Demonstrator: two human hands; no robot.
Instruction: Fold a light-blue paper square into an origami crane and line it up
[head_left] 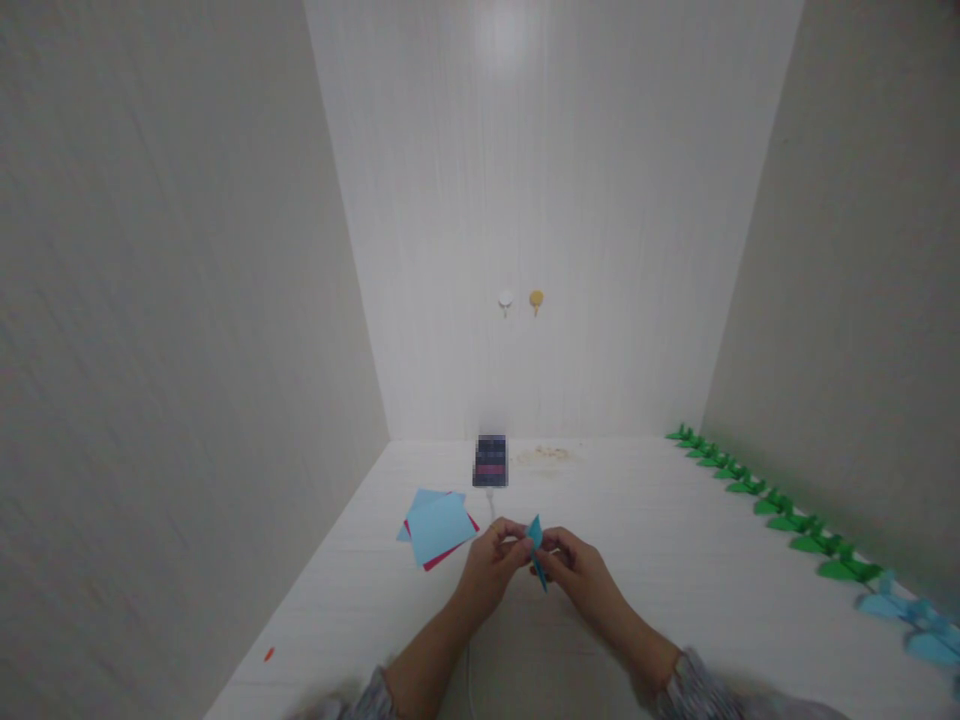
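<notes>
A small folded piece of blue paper (535, 532) is held up between my two hands, above the white table. My left hand (495, 560) pinches its left side with thumb and fingers. From the right, my right hand (568, 560) grips the same paper, whose pointed lower end sticks out below the fingers. Part of the folds is hidden behind my fingertips. To the left of my hands lies a loose stack of square paper sheets (440, 527), light blue on top with red edges showing beneath.
A phone (490, 462) with a white cable (490, 497) stands near the back wall. Along the right wall runs a row of green folded paper pieces (787, 522), then light blue ones (892, 604). A small orange-red scrap (269, 654) lies at front left. Two hooks (536, 299) are on the wall.
</notes>
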